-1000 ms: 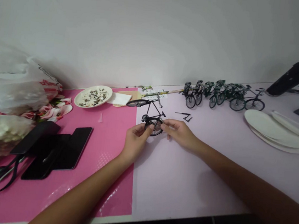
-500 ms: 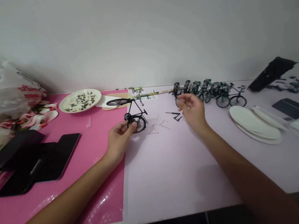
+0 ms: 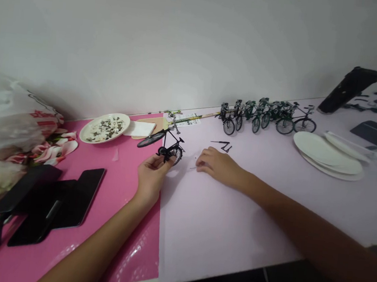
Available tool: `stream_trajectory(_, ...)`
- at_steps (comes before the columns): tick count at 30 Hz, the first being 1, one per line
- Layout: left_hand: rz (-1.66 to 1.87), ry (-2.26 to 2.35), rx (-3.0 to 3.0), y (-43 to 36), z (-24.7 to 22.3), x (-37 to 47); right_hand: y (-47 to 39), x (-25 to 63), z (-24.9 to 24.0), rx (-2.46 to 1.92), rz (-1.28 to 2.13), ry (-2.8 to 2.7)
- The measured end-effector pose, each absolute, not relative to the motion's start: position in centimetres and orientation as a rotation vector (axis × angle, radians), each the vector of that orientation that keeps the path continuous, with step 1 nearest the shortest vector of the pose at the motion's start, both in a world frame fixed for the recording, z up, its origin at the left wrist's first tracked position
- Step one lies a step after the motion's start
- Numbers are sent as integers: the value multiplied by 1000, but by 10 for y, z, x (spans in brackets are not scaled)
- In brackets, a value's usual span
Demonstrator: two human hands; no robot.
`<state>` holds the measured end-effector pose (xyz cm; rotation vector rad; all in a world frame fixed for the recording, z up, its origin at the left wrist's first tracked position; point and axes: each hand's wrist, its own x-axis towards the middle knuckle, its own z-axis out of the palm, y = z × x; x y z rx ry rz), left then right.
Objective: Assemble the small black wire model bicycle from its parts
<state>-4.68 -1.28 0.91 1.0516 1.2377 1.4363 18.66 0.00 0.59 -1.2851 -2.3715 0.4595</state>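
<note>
My left hand [image 3: 153, 175] pinches a black miniature bicycle [image 3: 168, 147] by its rear wheel and holds it tilted above the table, its front wheel pointing left. My right hand [image 3: 217, 165] is low over the white tabletop, its curled fingertips down beside a thin pin [image 3: 193, 168]; what they hold, if anything, is hidden. Just beyond that hand lies a small black angled part [image 3: 225, 146] with a long thin rod. Several finished-looking miniature bicycles [image 3: 284, 124] stand in a row along the wall.
On the left, a plate of small parts [image 3: 105, 128] rests on the pink mat [image 3: 112, 227], near black phones [image 3: 85, 193] and plastic bags [image 3: 15, 118]. White oval dishes [image 3: 328, 158] and a black upright holder [image 3: 347, 88] are at the right.
My right hand has come away from the row of miniature bicycles, down and left to the thin pins on the table. My left hand still holds the bicycle, tilted slightly differently.
</note>
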Motion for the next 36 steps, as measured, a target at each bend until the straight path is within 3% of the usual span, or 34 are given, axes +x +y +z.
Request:
stream_trajectory(10, 1444, 1296, 1186, -20, 10, -38, -11, 174, -8, -1331, 48, -2528)
stream_trajectory(28, 1405, 1257, 1371, -31, 15, -35, -10, 162, -9, -1160, 962, -1691)
stream_trajectory(36, 1383, 1215, 1404, -31, 12, -36, -10, 159, -8, -1116, 1123, -1582)
